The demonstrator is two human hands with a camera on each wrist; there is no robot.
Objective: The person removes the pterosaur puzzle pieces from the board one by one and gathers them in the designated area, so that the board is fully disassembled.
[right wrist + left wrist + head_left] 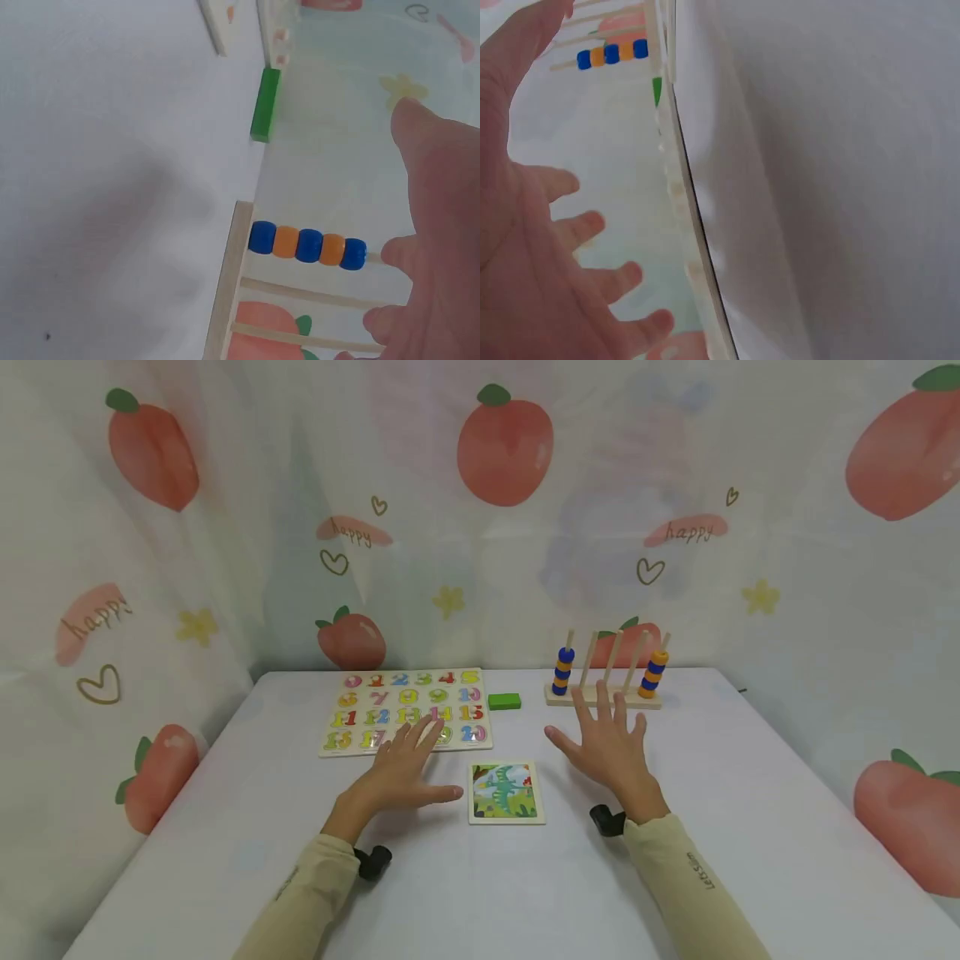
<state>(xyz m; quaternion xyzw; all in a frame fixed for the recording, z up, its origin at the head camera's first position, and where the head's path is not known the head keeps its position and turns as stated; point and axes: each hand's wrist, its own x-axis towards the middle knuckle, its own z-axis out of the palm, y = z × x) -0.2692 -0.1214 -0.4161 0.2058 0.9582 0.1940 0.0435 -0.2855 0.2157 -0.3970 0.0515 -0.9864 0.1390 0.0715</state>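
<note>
My left hand (401,777) hovers with fingers spread, its fingertips overlapping the lower edge of the number puzzle board (360,718) in the head view. Its thumb points toward a small square dinosaur picture puzzle (506,792) in the middle of the table. On the other side, my right hand (609,750) is spread too, with nothing in it. Beyond its fingertips stands a wooden bead rack (600,700) with several upright pegs; blue and orange beads (309,245) are stacked on the two end pegs. A green block (504,702) lies between the number board and the rack.
A white cloth covers the table (465,893). Behind it hangs a pale curtain (495,577) printed with peaches, hearts and flowers. Each wrist carries a small black camera, one of them the left wrist camera (373,862).
</note>
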